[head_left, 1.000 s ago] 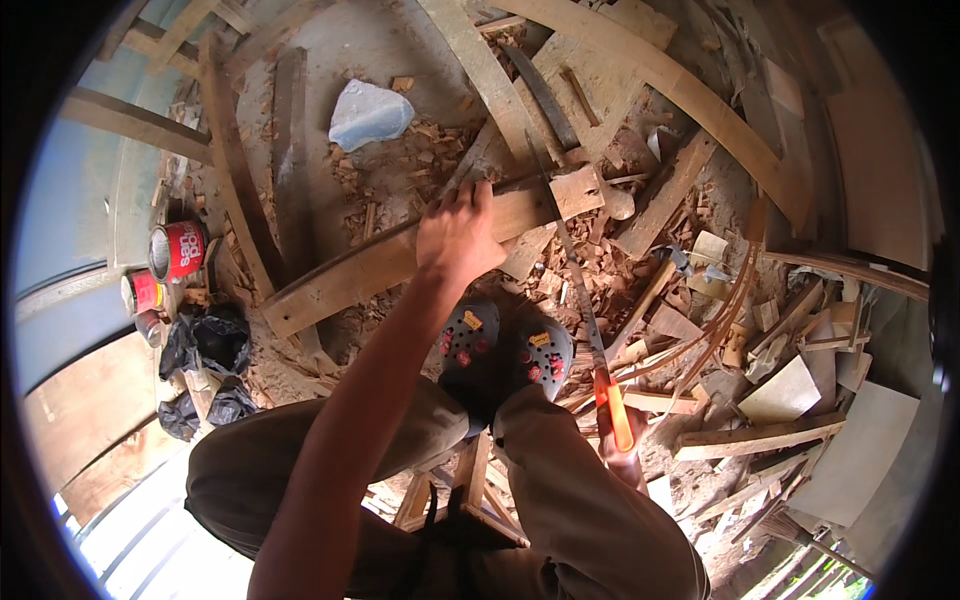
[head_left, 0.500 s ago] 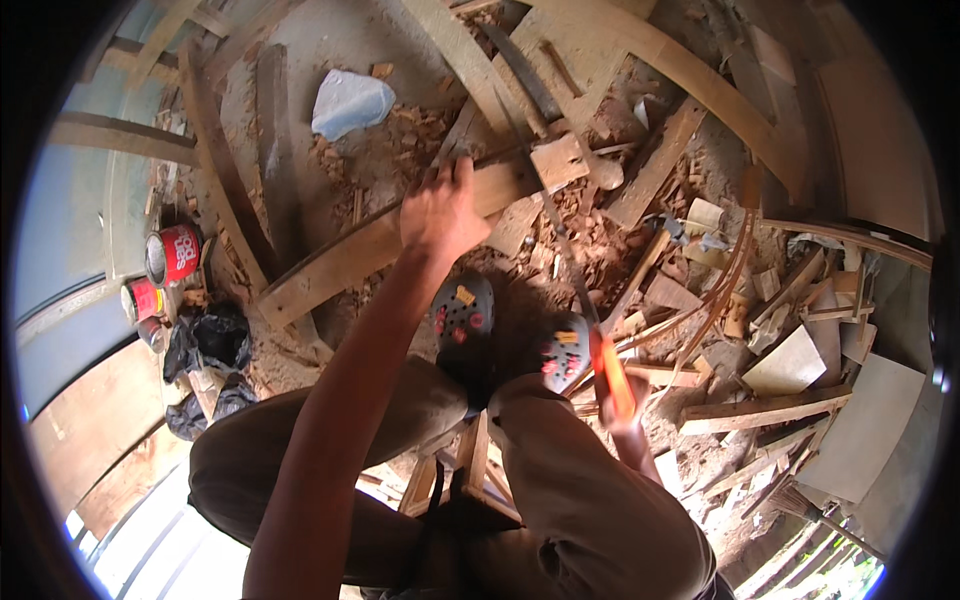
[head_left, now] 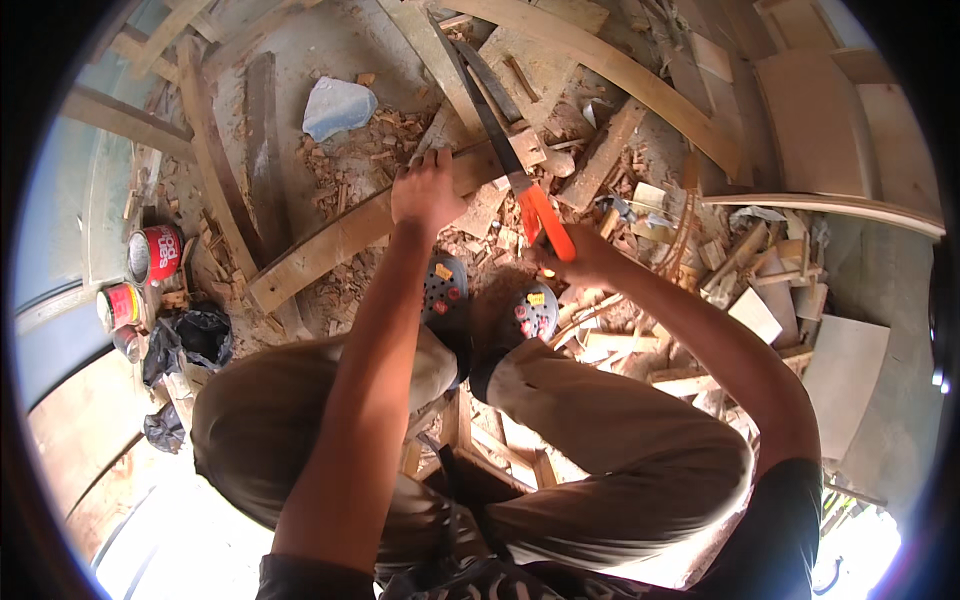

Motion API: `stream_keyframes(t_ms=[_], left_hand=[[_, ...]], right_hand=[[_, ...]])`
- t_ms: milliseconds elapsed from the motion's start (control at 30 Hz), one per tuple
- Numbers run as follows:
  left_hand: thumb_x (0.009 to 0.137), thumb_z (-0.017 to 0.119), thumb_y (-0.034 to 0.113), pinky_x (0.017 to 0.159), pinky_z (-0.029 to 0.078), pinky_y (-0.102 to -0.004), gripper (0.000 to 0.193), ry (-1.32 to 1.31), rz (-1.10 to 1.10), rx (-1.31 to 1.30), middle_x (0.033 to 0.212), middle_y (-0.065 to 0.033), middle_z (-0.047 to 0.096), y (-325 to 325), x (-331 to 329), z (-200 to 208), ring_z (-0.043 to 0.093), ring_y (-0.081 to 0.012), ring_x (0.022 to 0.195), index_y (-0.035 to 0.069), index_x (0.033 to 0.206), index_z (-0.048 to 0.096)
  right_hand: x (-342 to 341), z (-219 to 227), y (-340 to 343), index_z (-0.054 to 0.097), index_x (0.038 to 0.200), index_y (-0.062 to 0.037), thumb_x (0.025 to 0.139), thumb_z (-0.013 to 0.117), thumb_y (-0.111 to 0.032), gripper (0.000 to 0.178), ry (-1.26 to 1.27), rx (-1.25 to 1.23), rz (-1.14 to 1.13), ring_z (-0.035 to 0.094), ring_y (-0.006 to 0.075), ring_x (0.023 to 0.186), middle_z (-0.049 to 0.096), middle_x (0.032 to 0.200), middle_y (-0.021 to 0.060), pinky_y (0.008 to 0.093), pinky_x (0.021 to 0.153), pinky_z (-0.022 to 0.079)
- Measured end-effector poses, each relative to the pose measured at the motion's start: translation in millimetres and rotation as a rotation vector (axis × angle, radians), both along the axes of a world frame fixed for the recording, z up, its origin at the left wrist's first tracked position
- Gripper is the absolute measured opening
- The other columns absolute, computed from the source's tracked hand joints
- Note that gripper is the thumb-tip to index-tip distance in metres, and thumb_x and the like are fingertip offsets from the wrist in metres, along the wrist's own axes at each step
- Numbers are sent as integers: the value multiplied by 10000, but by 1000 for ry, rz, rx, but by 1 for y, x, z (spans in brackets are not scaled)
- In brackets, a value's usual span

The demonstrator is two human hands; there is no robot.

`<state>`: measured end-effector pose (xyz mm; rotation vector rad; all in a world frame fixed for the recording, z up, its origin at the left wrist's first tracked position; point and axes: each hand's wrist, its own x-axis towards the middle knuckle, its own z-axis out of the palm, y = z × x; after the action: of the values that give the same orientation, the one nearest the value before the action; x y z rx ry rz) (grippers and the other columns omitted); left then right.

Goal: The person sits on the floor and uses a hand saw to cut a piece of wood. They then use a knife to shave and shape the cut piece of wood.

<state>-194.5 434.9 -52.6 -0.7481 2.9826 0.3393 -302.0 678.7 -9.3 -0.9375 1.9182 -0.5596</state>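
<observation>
A long wooden plank point(head_left: 335, 240) lies slantwise in front of my feet. My left hand point(head_left: 428, 190) presses on it, fingers bent over its far edge. In my right hand point(head_left: 578, 258) is the orange handle of a handsaw point(head_left: 542, 220), with the fingers closed round it. The dark saw blade points away from me and crosses the plank near its right end. Just right of the blade is the plank's short end piece point(head_left: 526, 146); whether the cut goes all the way through cannot be made out.
Sawdust and wood chips cover the ground. A pale blue-white slab point(head_left: 338, 107) lies far left. Red cans point(head_left: 160, 252) and a black plastic bag point(head_left: 200, 340) stand at the left. Scrap wood point(head_left: 755, 315) piles up at the right, and a long board point(head_left: 620, 75) lies beyond.
My right hand has pushed the saw forward and away from me, from beside my right knee to close by the plank. The left hand stays on the plank.
</observation>
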Motion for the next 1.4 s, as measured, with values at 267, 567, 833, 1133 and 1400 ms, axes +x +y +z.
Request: stream_keyframes(t_ms=[267,567,833,1133,1400], left_hand=[[736,804,540,904,561,-440,833,-41,21,-53,1284,-185,637,-2,2,0,672,-330,1117,46,1327,487],[769,753,614,834,587,-452,855,-52,42,-76,1245,-177,672,2,9,1,705,-345,1041,69,1370,486],[761,745,632,856,583,-448,863,-126,49,-103,1239,-174,674,-4,6,5,687,-329,1093,71,1363,483],[781,754,548,1038,462,-448,802,-55,57,-44,1323,-146,608,0,7,-5,598,-290,1230,59,1361,494],[770,758,570,883,579,-445,822,-82,44,-48,1306,-174,629,-10,-3,-1,664,-321,1136,85,1371,476]], right_hand=[[47,-28,-1,656,1005,-25,978,659,-348,324,-102,-257,-420,579,164,716,623,754,82,354,702,501],[74,-51,-3,650,1106,-4,942,749,-267,325,-101,-510,-650,609,103,754,659,867,17,272,719,515],[92,-58,1,648,1133,5,943,720,-224,306,131,-400,-751,695,287,900,693,984,178,375,808,525],[121,-95,29,460,1367,13,920,706,-210,557,357,-348,-693,659,435,1070,653,1164,277,460,879,545],[181,-105,30,703,846,22,991,501,-576,647,40,434,-332,721,389,835,713,845,230,454,836,571]])
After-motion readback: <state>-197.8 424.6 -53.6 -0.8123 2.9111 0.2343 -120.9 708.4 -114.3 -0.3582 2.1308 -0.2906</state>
